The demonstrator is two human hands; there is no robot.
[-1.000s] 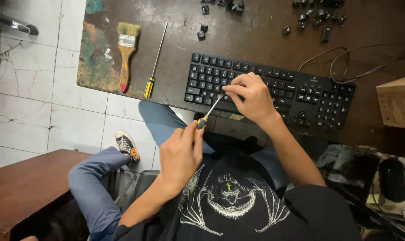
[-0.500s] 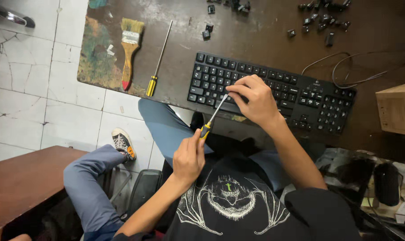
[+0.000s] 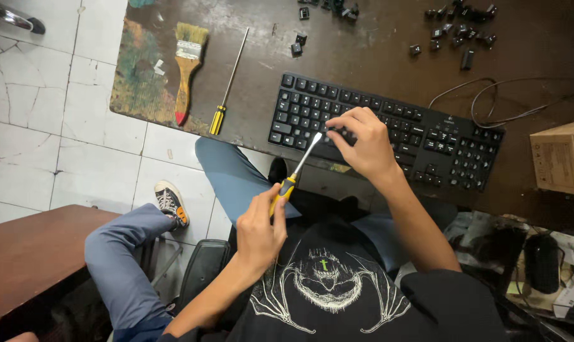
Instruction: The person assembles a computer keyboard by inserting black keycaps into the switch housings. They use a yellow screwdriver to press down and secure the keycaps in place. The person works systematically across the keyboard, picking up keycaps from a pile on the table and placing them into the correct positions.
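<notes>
Brown cardboard box point(image 3: 562, 157) at the table's point(image 3: 375, 38) right edge, pale label on its side

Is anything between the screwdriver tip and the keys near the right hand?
Nothing visible. The screwdriver in the left hand points at the keyboard, its tip just left of the right hand resting on the keys.
</notes>
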